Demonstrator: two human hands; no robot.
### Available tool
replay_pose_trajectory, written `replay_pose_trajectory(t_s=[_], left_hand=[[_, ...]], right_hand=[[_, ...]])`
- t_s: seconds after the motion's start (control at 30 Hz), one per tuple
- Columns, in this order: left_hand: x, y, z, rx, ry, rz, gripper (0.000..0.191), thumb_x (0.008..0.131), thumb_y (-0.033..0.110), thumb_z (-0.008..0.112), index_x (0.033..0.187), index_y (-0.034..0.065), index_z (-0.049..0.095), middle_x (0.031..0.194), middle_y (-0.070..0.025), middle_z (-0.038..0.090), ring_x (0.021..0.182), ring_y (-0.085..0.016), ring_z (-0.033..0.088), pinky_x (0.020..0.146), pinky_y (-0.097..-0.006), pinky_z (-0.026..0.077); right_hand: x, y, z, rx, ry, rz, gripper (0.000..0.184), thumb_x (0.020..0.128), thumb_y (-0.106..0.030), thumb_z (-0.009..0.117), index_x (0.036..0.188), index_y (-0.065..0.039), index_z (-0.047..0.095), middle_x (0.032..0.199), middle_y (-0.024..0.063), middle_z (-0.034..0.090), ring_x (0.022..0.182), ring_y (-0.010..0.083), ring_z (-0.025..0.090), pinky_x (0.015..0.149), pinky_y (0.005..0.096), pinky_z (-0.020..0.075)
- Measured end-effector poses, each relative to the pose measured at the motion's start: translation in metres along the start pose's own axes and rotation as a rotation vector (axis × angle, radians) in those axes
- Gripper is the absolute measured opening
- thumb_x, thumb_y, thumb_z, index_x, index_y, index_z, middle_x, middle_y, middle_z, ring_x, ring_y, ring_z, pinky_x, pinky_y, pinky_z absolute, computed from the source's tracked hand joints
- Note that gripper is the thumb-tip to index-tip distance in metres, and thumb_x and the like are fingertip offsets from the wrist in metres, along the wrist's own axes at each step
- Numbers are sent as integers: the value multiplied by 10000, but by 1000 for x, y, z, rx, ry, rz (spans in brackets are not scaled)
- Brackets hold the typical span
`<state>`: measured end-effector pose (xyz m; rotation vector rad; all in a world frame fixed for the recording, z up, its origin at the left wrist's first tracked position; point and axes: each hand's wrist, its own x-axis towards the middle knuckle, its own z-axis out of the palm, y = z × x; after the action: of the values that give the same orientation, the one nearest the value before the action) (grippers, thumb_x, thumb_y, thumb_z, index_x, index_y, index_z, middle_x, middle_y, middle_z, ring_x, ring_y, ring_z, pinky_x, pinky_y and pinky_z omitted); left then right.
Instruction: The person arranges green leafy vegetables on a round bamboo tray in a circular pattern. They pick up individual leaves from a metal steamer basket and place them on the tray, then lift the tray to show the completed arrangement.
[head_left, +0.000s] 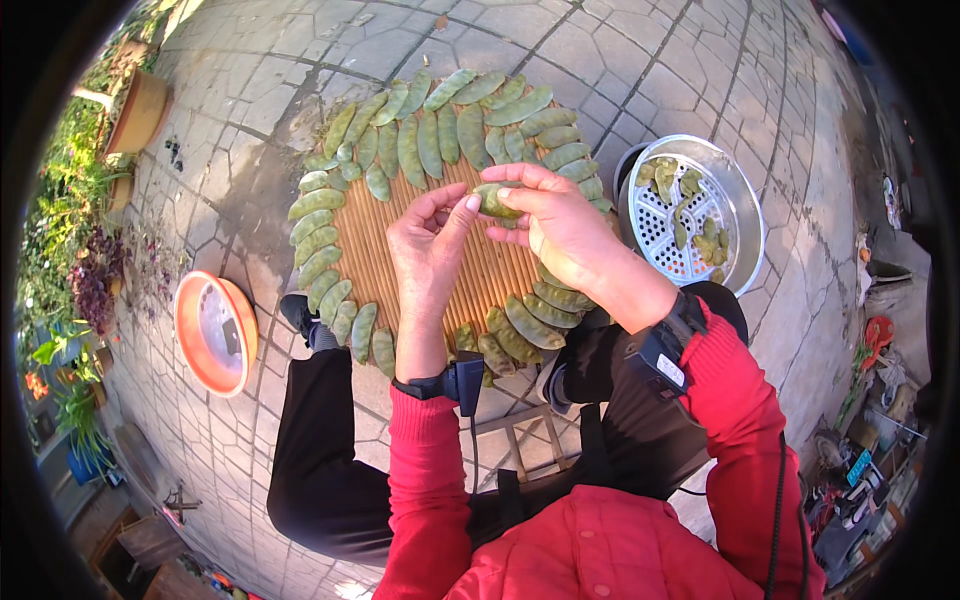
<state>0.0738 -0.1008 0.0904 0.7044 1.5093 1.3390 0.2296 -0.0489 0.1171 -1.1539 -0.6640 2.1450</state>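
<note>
A flat green bean pod (495, 202) is held up over a round mat of thin bamboo or reed strips (367, 251). My right hand (551, 214) grips the pod between thumb and fingers. The thumb and forefinger of my left hand (435, 244) pinch at the pod's left end. Many flat pods (427, 142) lie side by side around the mat's rim, in two rows at the far side. More pods (532, 322) line the near edge. The mat's middle shows bare strips, partly hidden behind my hands.
To the right stands a metal steamer pan with a perforated bottom (742, 232), holding several pods (709, 244). An orange plastic basin (250, 330) sits on the paving at left. Potted plants (82, 255) line the left side. A wooden stool or frame (536, 442) is between my legs.
</note>
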Motion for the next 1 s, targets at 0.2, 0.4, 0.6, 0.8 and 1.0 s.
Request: replay_pose_trajectory(t_s=[0.2, 0.4, 0.6, 0.8, 1.0], left_hand=[[-11, -3, -11, 107, -78, 32, 135, 873, 66, 763, 963, -2, 689, 792, 7, 666, 654, -35, 566, 566, -180, 432], [-4, -25, -56, -287, 152, -74, 84, 919, 81, 713, 976, 40, 667, 801, -18, 674, 609, -74, 585, 522, -196, 439], [51, -66, -89, -495, 508, -152, 74, 929, 81, 693, 959, 45, 636, 822, -48, 701, 615, -110, 637, 495, -203, 457], [61, -85, -87, -125, 725, -320, 109, 882, 76, 698, 919, -11, 643, 752, -79, 685, 504, -146, 630, 379, -258, 425], [67, -81, -82, -44, 844, -320, 143, 839, 85, 724, 845, -41, 658, 705, -111, 686, 453, -156, 596, 356, -271, 398]], right_hand=[[2, 1, 0, -85, 68, -53, 265, 950, -48, 623, 1213, -41, 595, 1064, 59, 643, 953, 142, 634, 816, 318, 555], [3, -1, -4, -45, 91, -25, 252, 954, -62, 631, 1203, -54, 599, 1096, 60, 636, 930, 132, 636, 806, 305, 529], [2, -1, -1, -58, 52, 10, 255, 955, -75, 627, 1207, -54, 592, 1082, 58, 638, 905, 132, 640, 781, 300, 528], [5, 0, -2, -52, 24, 50, 255, 954, -80, 628, 1206, -57, 599, 1080, 52, 640, 894, 126, 641, 765, 291, 526], [2, -2, -2, -76, -3, 58, 263, 952, -79, 630, 1211, -52, 599, 1083, 47, 641, 889, 118, 641, 766, 281, 521]])
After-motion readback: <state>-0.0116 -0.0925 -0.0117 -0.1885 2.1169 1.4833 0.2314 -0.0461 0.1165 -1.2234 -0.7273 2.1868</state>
